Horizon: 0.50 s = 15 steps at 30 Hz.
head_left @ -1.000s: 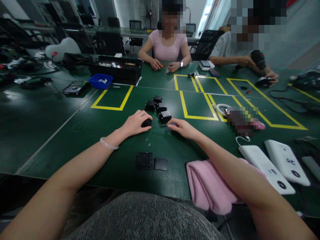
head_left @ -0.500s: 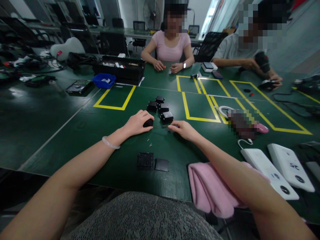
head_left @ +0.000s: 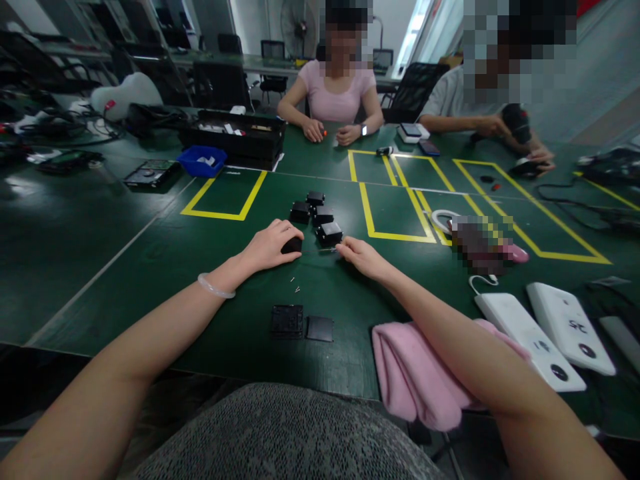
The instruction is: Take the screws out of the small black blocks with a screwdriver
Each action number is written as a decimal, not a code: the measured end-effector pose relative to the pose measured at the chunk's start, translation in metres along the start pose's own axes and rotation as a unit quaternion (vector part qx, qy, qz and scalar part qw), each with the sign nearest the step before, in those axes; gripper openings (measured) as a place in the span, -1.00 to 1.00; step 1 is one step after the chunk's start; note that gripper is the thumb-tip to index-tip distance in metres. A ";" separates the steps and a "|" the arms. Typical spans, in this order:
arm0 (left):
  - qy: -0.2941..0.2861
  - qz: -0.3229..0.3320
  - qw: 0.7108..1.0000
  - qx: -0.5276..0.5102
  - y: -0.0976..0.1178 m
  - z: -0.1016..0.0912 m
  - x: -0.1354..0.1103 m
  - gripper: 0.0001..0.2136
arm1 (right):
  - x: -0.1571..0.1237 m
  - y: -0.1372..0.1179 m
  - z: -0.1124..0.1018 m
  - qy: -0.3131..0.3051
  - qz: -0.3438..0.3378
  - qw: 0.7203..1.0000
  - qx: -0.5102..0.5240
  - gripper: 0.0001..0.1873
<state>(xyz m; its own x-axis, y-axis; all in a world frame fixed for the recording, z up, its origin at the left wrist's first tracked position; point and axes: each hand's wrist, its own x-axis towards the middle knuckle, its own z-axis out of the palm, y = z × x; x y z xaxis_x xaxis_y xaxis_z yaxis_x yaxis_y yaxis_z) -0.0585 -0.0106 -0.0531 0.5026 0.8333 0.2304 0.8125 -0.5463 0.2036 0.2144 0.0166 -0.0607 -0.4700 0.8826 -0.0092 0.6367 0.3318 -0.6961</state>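
Observation:
My left hand (head_left: 270, 247) is closed around a small black plastic box (head_left: 291, 246) and steadies it low over the table. A slim screwdriver (head_left: 328, 250) is pinched in my right hand (head_left: 364, 257), its thin shaft pointing left toward the box. Fingers cover the handle, and I cannot tell whether the tip touches the box. Just beyond my hands sit several similar black boxes (head_left: 329, 232). Nearer to me lie a few small screws (head_left: 297, 289), a black open casing part (head_left: 287, 321) and a flat black cover (head_left: 319, 328).
A pink cloth (head_left: 415, 373) lies under my right forearm, beside white power strips (head_left: 520, 340). Yellow tape outlines mark the green table. Farther back are a blue tray (head_left: 202, 162) and a black bin (head_left: 235, 143). Two people sit opposite, one holding a dark power tool (head_left: 516, 123).
The view has shifted slightly, moving everything a little left. My right fingers have shifted on the screwdriver, and its handle shows less. My left hand keeps its hold on the box.

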 end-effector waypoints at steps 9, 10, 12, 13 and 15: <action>-0.010 -0.009 1.000 0.008 0.000 -0.002 0.000 -0.70 | 0.000 0.004 0.005 -0.002 -0.018 0.996 0.091 -0.74; -0.012 -0.011 1.000 0.008 0.001 -0.003 0.000 -0.70 | 0.000 0.003 0.005 -0.003 -0.016 0.996 0.093 -0.72; -0.012 -0.012 1.000 0.007 0.001 -0.003 0.000 -0.70 | -0.001 0.002 0.005 -0.008 -0.013 0.995 0.095 -0.66; -0.012 -0.012 1.000 0.006 0.001 -0.003 0.000 -0.70 | -0.001 0.002 0.005 -0.011 -0.011 0.995 0.094 -0.64; -0.011 -0.011 1.000 0.003 0.001 -0.003 0.000 -0.69 | -0.001 0.002 0.006 -0.017 -0.011 0.996 0.089 -0.62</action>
<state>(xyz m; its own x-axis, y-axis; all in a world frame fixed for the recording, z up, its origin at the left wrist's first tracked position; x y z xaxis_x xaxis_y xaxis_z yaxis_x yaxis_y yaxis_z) -0.0583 -0.0114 -0.0495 0.4911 0.8466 0.2051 0.8250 -0.5276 0.2026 0.2127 0.0145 -0.0665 -0.5049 0.8630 -0.0141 0.5094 0.2847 -0.8120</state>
